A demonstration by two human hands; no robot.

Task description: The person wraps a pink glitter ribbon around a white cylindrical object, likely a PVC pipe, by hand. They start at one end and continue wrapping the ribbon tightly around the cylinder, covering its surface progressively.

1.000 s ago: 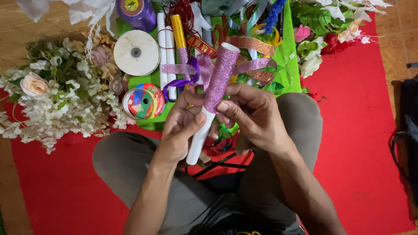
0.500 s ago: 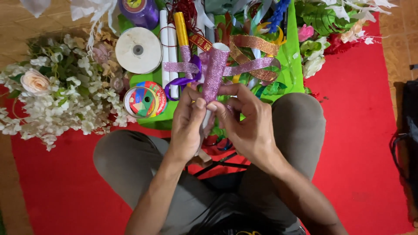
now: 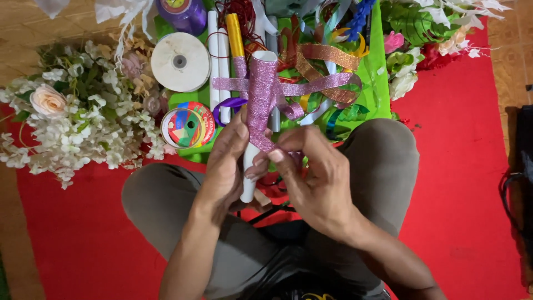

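Red floor mat (image 3: 472,183) under seated person, craft clutter ahead. White flower bunch (image 3: 72,119) at left, white ribbon spool (image 3: 180,61) beside it. Left hand (image 3: 225,166) grips white tube (image 3: 250,178) above lap; right hand (image 3: 316,178) pinches pink glitter ribbon (image 3: 261,94) wound round tube.
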